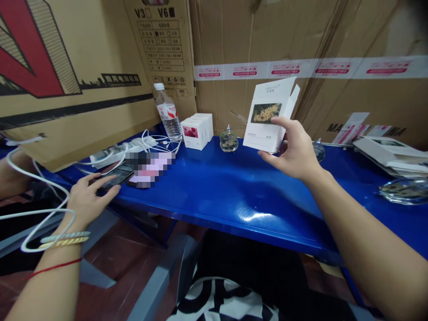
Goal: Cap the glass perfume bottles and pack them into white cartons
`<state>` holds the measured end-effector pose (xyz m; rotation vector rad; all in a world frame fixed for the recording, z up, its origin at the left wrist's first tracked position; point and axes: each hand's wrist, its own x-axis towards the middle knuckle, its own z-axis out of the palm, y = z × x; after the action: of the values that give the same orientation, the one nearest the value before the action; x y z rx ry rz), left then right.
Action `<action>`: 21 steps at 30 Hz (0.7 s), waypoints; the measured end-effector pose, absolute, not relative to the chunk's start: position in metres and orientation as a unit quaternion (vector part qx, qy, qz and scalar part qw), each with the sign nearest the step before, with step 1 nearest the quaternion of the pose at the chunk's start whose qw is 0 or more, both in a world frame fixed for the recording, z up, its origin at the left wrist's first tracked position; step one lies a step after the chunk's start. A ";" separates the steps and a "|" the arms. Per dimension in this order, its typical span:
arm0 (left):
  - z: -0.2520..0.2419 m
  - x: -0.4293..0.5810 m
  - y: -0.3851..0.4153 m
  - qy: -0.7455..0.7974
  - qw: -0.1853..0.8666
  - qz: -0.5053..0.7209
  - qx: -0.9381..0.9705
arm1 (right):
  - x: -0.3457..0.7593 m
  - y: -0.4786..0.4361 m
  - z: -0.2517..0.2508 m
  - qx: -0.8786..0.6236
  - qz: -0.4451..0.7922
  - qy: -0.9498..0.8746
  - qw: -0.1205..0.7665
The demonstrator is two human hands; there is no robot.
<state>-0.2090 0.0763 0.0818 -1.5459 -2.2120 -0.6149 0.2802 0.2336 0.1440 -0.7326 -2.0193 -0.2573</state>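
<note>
My right hand (296,149) holds a white carton (269,113) upright above the blue table (234,191); the carton has a picture of yellow flowers on its front and an open flap at the top. My left hand (88,196) lies flat with fingers stretched over a black phone (115,176) at the table's left edge. A small glass bottle (229,140) with a stopper stands just left of the carton.
Two white boxes with pink pictures (198,130) and a water bottle (168,113) stand at the back left. A power strip with white cables (117,151) lies nearby. Flat white cartons (388,154) and a glass dish (406,191) sit at the right. Cardboard walls surround the table.
</note>
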 end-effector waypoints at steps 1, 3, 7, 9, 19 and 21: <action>0.082 -0.209 0.076 -0.786 0.185 -0.217 -0.548 | 0.280 0.234 0.144 -0.300 -0.102 -0.824 0.469; 0.082 -0.210 0.076 -0.790 0.184 -0.213 -0.545 | 0.280 0.234 0.144 -0.300 -0.099 -0.824 0.469; 0.085 -0.214 0.079 -0.821 0.170 -0.169 -0.518 | 0.280 0.234 0.143 -0.301 -0.106 -0.822 0.472; 0.089 -0.215 0.082 -0.836 0.157 -0.122 -0.511 | 0.280 0.234 0.143 -0.302 -0.108 -0.821 0.473; 0.112 -0.207 0.098 -0.856 0.114 0.024 -0.504 | 0.280 0.230 0.145 -0.319 -0.086 -0.819 0.469; 0.114 -0.204 0.099 -0.861 0.110 0.034 -0.495 | 0.280 0.230 0.145 -0.314 -0.089 -0.820 0.470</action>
<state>-0.2043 0.0992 0.1139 -1.4550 -2.5312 0.1004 0.2796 0.2302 0.1449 -0.7686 -2.0094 -0.2186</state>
